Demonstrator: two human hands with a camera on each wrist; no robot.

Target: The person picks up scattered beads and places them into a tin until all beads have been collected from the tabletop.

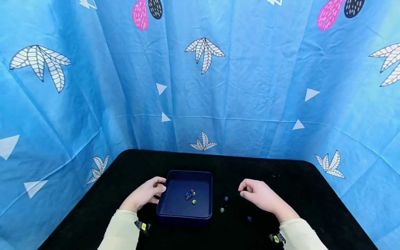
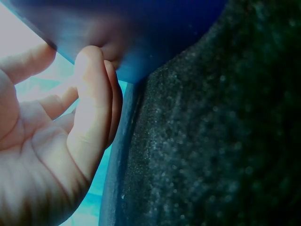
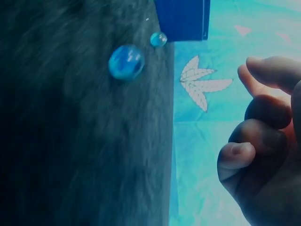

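Note:
A dark blue square box (image 1: 204, 189) holds several small glass marbles (image 1: 194, 202) on its floor. My left hand (image 1: 147, 192) is at the box's left side, its fingertips touching the outer wall; in the left wrist view, fairly straight fingers (image 2: 91, 94) meet that wall. Right of the box lie a blue marble (image 1: 226, 198), a green marble (image 1: 222, 210) and another blue marble (image 1: 249, 218) on the cloth. Over the cloth beyond them is my right hand (image 1: 262, 196), fingers curled, thumb and index tips close together, with nothing visible between them.
Black cloth covers the table (image 1: 281, 187). A blue patterned curtain (image 1: 243, 86) surrounds its back and sides. Dark bands with small yellow-green devices (image 1: 143, 226) sit at both wrists.

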